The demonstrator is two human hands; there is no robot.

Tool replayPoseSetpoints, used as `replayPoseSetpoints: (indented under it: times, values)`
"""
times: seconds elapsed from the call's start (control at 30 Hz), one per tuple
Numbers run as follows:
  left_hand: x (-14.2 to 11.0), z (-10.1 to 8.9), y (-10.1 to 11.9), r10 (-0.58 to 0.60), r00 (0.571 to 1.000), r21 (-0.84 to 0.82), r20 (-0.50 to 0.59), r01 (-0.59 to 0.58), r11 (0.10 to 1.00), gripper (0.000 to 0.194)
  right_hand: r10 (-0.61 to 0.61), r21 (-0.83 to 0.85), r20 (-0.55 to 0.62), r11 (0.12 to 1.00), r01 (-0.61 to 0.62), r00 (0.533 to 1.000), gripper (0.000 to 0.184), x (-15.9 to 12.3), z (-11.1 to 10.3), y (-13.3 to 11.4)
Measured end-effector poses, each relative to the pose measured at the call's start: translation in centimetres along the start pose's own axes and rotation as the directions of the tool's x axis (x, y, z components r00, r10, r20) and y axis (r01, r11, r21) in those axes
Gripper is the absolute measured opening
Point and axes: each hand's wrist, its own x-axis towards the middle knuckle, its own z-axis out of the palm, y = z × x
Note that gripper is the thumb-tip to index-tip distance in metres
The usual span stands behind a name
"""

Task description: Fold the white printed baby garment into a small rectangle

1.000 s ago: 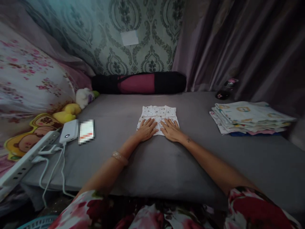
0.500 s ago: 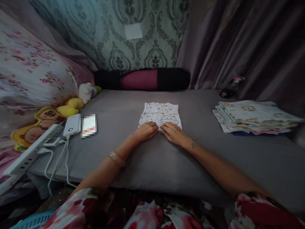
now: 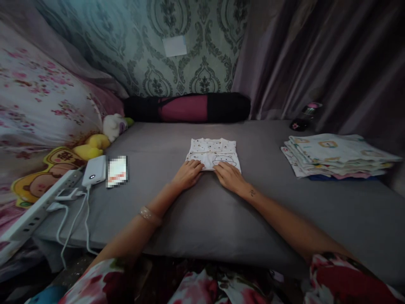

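Note:
A small white baby garment (image 3: pixel 210 147), folded into a near square, lies flat on the grey sheet in front of me. It has a scattered print and a line-drawn animal face. My left hand (image 3: pixel 189 173) is at its near left corner, fingers curled closed over the edge. Closer to the near right corner, my right hand (image 3: pixel 230 175) has its fingers bent together on the fabric, just below the animal face. Both thumbs are mostly hidden. The near edge of the garment shows between the two hands.
To the right is a stack of folded cloths (image 3: pixel 338 154), with a dark bottle (image 3: pixel 302 122) behind. On the left are a power strip (image 3: pixel 41 207), a white power bank (image 3: pixel 94 171) with cables, and plush toys (image 3: pixel 95 145). A black-and-maroon roll (image 3: pixel 186 108) lies against the wall.
My left hand has slid left along the near edge, toward the corner, widening the gap between my hands. My right hand stays at about the same place on the garment.

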Motion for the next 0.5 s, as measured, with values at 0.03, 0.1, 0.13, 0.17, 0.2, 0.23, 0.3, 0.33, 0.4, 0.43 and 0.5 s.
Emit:
replayPoseSetpoints:
  times: [0.03,0.1,0.13,0.17,0.2,0.23,0.3,0.33,0.4,0.43,0.5]
  values:
    - [-0.4,-0.1,-0.4,-0.009,1.0,0.011,0.001,0.009,1.0,0.032,-0.004,0.01,-0.008,1.0,0.004,1.0,0.031,-0.3,0.0,0.2]
    - [-1.2,-0.1,-1.4,-0.023,1.0,0.009,0.006,0.023,1.0,0.037,-0.004,0.039,-0.029,0.999,0.005,1.0,0.031,-1.0,0.2,1.0]
    - [-1.6,-0.1,-1.8,-0.024,1.0,-0.007,0.01,0.024,1.0,0.038,0.001,0.06,-0.039,0.998,0.002,0.999,0.034,-1.4,0.4,1.6]
    - [-2.0,0.0,-2.3,-0.019,1.0,-0.031,0.013,0.02,0.999,0.04,0.008,0.083,-0.046,0.997,-0.004,0.999,0.037,-1.8,0.6,2.2]
    - [-2.3,0.1,-2.7,-0.012,1.0,-0.061,0.016,0.013,0.998,0.041,0.013,0.106,-0.044,0.994,-0.008,0.999,0.041,-2.1,0.9,2.9]
    - [-2.5,0.2,-3.0,-0.002,1.0,-0.092,0.02,0.004,0.996,0.042,0.012,0.128,-0.036,0.992,-0.008,0.999,0.044,-2.4,1.1,3.5]
    - [-2.7,0.5,-3.5,0.012,0.999,-0.144,0.03,-0.007,0.99,0.044,-0.007,0.165,-0.003,0.986,0.008,1.0,0.051,-2.8,1.4,4.7]
    - [-2.7,0.6,-3.7,0.016,0.999,-0.163,0.04,-0.009,0.987,0.045,-0.021,0.18,0.02,0.984,0.017,1.0,0.056,-2.9,1.5,5.1]
    - [-2.5,0.6,-3.9,0.013,0.998,-0.186,0.058,-0.002,0.983,0.045,-0.051,0.208,0.075,0.977,0.035,0.996,0.066,-3.0,1.4,5.7]
    - [-2.4,0.5,-3.9,0.008,0.998,-0.191,0.066,0.005,0.982,0.046,-0.063,0.224,0.102,0.974,0.038,0.993,0.07,-2.9,1.3,6.0]
    - [-2.2,0.1,-3.9,-0.002,0.997,-0.193,0.078,0.017,0.981,0.048,-0.08,0.258,0.139,0.965,0.042,0.987,0.076,-2.9,0.9,6.2]
